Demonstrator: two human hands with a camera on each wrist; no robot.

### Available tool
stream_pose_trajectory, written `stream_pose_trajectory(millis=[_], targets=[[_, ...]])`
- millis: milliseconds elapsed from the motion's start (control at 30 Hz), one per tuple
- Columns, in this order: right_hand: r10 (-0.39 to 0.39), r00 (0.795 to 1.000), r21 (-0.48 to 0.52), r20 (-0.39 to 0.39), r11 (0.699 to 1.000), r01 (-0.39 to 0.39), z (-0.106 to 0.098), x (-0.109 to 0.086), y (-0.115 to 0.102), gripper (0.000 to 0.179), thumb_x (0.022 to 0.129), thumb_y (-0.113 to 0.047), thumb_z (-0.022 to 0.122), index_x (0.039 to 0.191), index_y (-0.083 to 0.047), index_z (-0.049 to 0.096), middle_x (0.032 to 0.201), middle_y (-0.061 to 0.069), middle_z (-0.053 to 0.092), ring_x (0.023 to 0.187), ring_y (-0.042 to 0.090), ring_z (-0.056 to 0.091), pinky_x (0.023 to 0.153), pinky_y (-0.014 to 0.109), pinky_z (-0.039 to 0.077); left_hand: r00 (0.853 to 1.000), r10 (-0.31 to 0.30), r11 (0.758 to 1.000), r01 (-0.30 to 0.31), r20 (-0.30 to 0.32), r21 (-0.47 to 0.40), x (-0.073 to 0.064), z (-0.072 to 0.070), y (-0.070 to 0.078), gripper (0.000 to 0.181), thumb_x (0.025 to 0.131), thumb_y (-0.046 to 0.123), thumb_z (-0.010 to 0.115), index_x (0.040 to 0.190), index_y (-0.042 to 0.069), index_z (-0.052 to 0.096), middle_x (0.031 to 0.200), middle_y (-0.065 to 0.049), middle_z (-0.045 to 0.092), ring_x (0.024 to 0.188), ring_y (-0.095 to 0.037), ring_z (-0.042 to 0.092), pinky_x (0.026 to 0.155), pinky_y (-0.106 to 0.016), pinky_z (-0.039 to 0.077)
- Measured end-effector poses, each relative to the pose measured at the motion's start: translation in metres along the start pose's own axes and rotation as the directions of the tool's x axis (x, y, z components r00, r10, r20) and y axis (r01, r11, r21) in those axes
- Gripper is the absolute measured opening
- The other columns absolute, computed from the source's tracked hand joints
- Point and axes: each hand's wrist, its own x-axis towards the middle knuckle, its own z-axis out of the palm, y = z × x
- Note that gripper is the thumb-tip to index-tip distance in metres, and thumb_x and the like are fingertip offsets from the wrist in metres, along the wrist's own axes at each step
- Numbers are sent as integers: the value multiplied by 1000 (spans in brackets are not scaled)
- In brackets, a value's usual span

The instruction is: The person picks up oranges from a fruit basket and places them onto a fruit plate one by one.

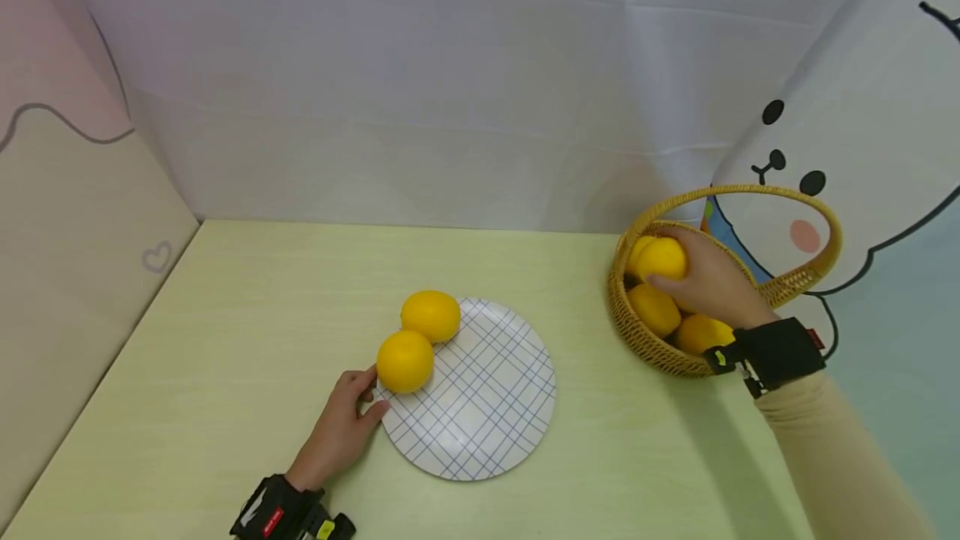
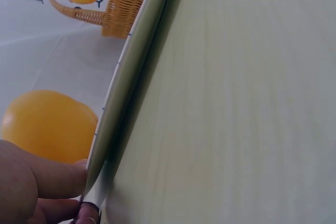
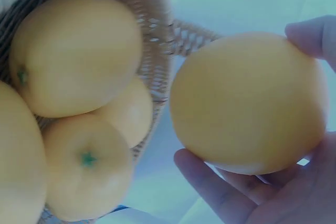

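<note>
My left hand [image 1: 337, 427] pinches the left rim of a round white plate [image 1: 487, 407] with blue crossed lines. In the left wrist view, the thumb and fingers meet at the plate's edge. Two oranges lie on the plate's left side, a farther orange [image 1: 431, 315] touching a nearer orange [image 1: 405, 361] beside the left fingers. At the right, my right hand [image 1: 712, 277] holds an orange [image 3: 249, 103] at the wicker basket [image 1: 626, 323], under its handle. The right wrist view shows the thumb and fingers around this fruit. Several other oranges [image 3: 86, 163] with green stem marks sit inside the basket.
The basket's tall arched handle [image 1: 821, 248] rises over the right forearm. A pale wooden table [image 1: 262, 315] lies beneath everything. White cloth [image 1: 412, 107] hangs behind it, with printed cloth panels at both sides.
</note>
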Motion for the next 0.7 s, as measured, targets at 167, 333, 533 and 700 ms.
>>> stream_pose_trajectory(millis=[167,333,533,700], targets=[[-1,999,-3,44,1000,1,-7,-11,-14,75,83,-38,69,139,4,41,134,26,47,107,38,49,86,56,41,1000,1,1000,-1,-2,6,0,0,0,60,91,10,61,145,-5,39,106,-10,42,92,-21,41,70,-32,37],[-42,998,0,48,999,42,-11,-21,-33,76,83,-41,69,139,2,42,129,24,51,100,35,51,80,52,44,1000,1,1000,-1,0,1,-1,-1,1,60,91,10,60,145,-5,38,107,-10,43,92,-21,41,71,-32,37],[-99,994,12,53,995,98,-8,-30,-58,70,82,-40,70,135,-2,45,119,15,54,92,28,51,76,46,45,1000,6,1000,-6,0,-4,-1,-1,1,60,91,10,60,144,-6,38,108,-11,43,93,-21,41,71,-33,38],[-145,987,40,66,989,143,0,-34,-77,63,79,-33,74,130,-5,50,115,7,54,93,23,49,79,43,45,1000,13,1000,-13,0,-4,0,0,-1,59,92,10,60,145,-5,38,108,-11,43,95,-22,41,72,-33,37]])
